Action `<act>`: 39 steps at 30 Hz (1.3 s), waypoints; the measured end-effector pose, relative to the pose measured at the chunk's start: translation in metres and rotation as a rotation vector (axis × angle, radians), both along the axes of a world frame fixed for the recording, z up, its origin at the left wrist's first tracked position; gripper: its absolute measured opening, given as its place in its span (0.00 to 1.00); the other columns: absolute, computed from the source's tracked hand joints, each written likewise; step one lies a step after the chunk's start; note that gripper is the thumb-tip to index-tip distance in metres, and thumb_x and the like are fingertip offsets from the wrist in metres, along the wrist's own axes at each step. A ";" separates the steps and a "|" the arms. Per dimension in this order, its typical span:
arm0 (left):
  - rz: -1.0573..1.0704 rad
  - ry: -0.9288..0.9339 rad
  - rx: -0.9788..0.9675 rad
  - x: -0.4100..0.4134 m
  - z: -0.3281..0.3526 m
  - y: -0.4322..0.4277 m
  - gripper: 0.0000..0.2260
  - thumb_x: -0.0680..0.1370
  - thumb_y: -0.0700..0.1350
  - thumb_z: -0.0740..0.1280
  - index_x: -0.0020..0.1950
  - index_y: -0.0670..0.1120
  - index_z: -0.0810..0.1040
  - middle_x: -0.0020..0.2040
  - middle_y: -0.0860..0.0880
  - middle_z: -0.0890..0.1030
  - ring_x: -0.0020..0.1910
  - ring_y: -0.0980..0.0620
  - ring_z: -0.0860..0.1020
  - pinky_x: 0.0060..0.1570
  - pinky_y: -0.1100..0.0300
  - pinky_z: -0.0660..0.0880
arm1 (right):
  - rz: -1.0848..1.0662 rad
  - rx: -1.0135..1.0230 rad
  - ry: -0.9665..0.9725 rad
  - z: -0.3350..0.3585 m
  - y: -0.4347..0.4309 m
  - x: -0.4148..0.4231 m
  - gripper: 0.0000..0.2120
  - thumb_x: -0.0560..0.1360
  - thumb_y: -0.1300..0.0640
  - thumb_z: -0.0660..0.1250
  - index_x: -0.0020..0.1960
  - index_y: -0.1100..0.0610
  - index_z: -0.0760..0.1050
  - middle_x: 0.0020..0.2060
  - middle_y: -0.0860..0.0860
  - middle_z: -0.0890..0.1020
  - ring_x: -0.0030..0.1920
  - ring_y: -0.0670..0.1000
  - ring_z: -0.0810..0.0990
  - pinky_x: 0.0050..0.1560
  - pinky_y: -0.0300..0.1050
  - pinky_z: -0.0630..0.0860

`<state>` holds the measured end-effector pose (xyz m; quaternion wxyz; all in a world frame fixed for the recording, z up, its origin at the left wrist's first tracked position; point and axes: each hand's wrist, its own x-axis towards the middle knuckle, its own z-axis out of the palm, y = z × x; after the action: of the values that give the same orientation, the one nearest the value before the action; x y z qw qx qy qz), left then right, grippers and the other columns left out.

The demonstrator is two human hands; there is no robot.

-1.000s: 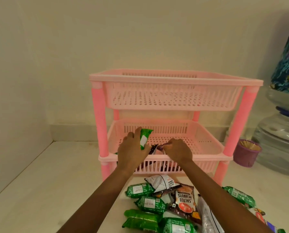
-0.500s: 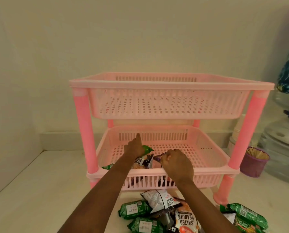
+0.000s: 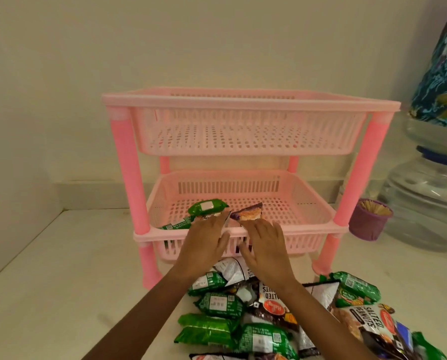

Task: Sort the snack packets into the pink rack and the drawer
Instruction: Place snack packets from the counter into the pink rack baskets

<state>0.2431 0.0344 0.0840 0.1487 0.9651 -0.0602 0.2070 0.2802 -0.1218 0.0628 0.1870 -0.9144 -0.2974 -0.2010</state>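
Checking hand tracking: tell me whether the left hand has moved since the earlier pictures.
Yes. The left hand has drawn back out of the pink rack's lower tray, now in front of its front rim.

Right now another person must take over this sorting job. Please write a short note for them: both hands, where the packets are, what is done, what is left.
Left hand: open, empty, at the front rim of the lower basket of the pink rack.
Right hand: open, empty, beside it at the same rim.
Done: a green packet, a purple packet and a few more lie in the lower basket's front left.
Top basket: nothing seen in it.
Left: the pile of packets on the counter in front of the rack. No drawer is in view.
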 end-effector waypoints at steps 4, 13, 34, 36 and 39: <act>-0.147 -0.086 0.210 -0.035 -0.022 -0.011 0.22 0.75 0.42 0.65 0.69 0.46 0.70 0.70 0.39 0.70 0.70 0.40 0.68 0.68 0.44 0.60 | 0.150 0.098 0.109 -0.003 -0.020 -0.021 0.22 0.76 0.58 0.61 0.70 0.55 0.65 0.72 0.54 0.62 0.74 0.53 0.56 0.74 0.49 0.53; -0.313 0.465 0.382 -0.067 -0.030 0.011 0.14 0.78 0.54 0.60 0.56 0.47 0.78 0.54 0.48 0.78 0.53 0.50 0.76 0.44 0.60 0.69 | 0.239 -0.283 0.526 -0.007 -0.053 -0.058 0.15 0.76 0.52 0.62 0.62 0.51 0.73 0.55 0.51 0.81 0.54 0.50 0.78 0.53 0.43 0.75; -0.168 0.478 0.195 -0.071 -0.023 0.004 0.17 0.72 0.58 0.65 0.56 0.51 0.74 0.51 0.51 0.79 0.43 0.55 0.73 0.35 0.72 0.63 | 0.277 -0.231 0.517 0.010 -0.062 -0.054 0.23 0.71 0.46 0.67 0.65 0.48 0.71 0.58 0.50 0.80 0.51 0.48 0.78 0.46 0.37 0.72; -0.143 0.407 0.046 -0.067 -0.004 0.006 0.20 0.71 0.60 0.66 0.59 0.53 0.74 0.52 0.53 0.79 0.46 0.56 0.76 0.38 0.72 0.68 | 0.261 -0.106 0.491 0.029 -0.069 -0.046 0.24 0.71 0.48 0.68 0.65 0.49 0.71 0.59 0.50 0.79 0.50 0.47 0.78 0.41 0.31 0.70; -0.112 0.276 -0.096 -0.060 0.024 0.006 0.23 0.71 0.57 0.69 0.63 0.51 0.73 0.52 0.54 0.78 0.48 0.55 0.78 0.46 0.63 0.77 | 0.208 0.059 0.416 0.061 -0.077 -0.029 0.25 0.71 0.51 0.70 0.66 0.51 0.70 0.60 0.54 0.79 0.47 0.46 0.77 0.39 0.29 0.71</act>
<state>0.1834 0.0404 0.1080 0.2129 0.9713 -0.0829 0.0665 0.2515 -0.1990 0.1237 0.2907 -0.8947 -0.3392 0.0034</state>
